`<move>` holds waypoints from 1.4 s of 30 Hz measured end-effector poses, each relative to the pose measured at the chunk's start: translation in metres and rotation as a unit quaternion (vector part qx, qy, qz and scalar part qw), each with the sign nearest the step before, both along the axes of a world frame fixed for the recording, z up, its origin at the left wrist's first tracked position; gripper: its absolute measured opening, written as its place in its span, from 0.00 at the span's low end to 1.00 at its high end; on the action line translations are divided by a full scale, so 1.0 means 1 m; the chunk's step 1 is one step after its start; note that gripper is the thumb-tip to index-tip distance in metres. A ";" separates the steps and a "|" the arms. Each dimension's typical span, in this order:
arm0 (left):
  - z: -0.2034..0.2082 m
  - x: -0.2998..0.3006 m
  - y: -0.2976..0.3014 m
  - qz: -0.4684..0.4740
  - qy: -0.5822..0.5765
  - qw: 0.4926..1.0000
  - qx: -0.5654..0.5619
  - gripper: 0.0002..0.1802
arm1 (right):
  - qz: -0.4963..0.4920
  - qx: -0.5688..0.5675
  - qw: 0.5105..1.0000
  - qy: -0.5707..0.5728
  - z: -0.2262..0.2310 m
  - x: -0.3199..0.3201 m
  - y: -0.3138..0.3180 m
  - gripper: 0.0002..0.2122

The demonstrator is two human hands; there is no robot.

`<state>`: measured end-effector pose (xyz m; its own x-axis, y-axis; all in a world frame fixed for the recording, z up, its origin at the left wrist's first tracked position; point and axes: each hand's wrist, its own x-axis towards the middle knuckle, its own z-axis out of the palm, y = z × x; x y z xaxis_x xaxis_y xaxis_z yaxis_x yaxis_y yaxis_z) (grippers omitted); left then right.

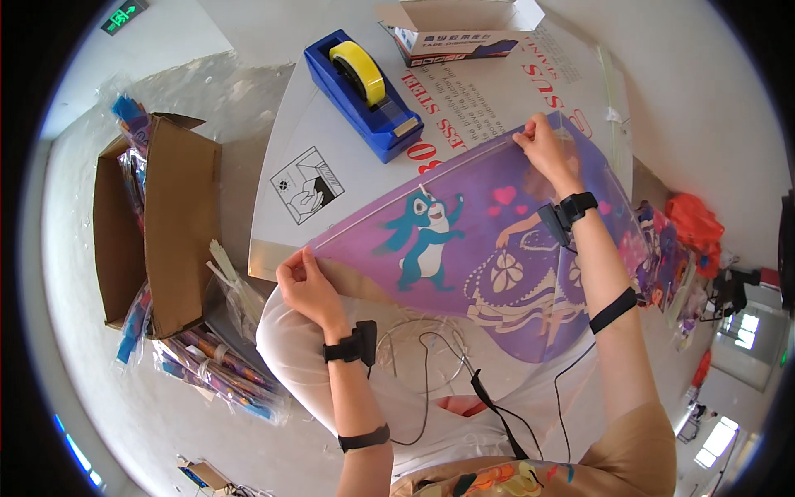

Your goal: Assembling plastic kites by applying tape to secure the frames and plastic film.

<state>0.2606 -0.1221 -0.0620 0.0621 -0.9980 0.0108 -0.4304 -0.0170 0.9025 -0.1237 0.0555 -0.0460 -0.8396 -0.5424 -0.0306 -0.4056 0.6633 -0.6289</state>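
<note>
A purple kite with a thin white rod along its far edge spreads across the table edge and my lap. Its print shows a teal rabbit, pink hearts and a figure in a white-trimmed dress. My left hand pinches the kite's left corner. Farther right, my right hand is closed on the far edge near the other end of the rod. Beyond the kite stands a blue tape dispenser carrying a roll of yellow tape.
An opened carton lies at the back of the silver table. On the left, a brown cardboard box holds plastic-wrapped bundles, with more bundles on the floor. Colourful printed material and a red bag sit at right. Cables hang over my lap.
</note>
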 end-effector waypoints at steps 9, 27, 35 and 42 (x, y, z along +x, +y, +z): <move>0.006 -0.006 0.003 0.003 0.002 1.000 -0.001 0.07 | 0.013 0.041 0.999 0.019 0.006 -0.004 0.003 0.14; 0.016 -0.009 0.004 -0.010 -0.049 0.999 -0.015 0.06 | 0.014 0.059 0.997 0.046 0.012 0.004 -0.003 0.14; 0.015 -0.008 0.002 -0.019 -0.072 0.997 -0.034 0.07 | 0.012 0.063 0.997 0.041 0.014 0.006 -0.004 0.14; 0.015 -0.007 0.000 -0.042 -0.086 0.994 -0.047 0.08 | 0.007 0.079 0.995 0.060 0.015 0.009 -0.007 0.13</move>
<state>0.2538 -0.1218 -0.0473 -0.0331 -0.9936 0.1082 -0.5750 0.1075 0.8110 -0.1149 0.0488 -0.0308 -0.8347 -0.5504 -0.0158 -0.4818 0.7439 -0.4631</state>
